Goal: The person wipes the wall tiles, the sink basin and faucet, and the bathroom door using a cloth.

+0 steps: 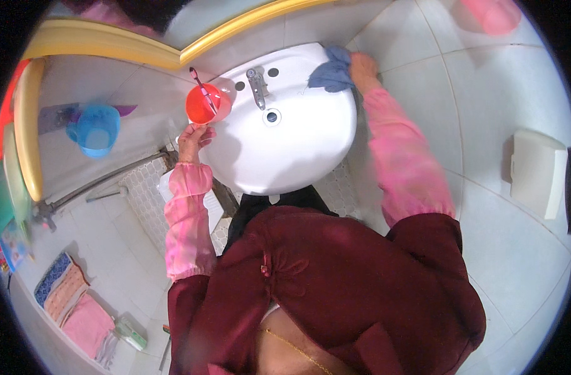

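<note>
My left hand (194,140) grips the near side of a red plastic cup (202,112), at the left rim of a white washbasin (285,154). A pink toothbrush (202,86) leans inside the cup, its dark-bristled head sticking out past the rim. On the basin's back right corner, my right hand (363,70) holds a crumpled blue cloth (332,70), pressed against the ceramic. A chrome faucet (256,86) rises between two dark holes at the basin's back, just behind the drain (272,117).
A yellow-framed mirror (252,28) hangs above the basin. On the left are a blue cup (98,131) at the wall and a pipe (107,180). Towels (74,309) hang lower left. A white box (537,173) is mounted on the right wall.
</note>
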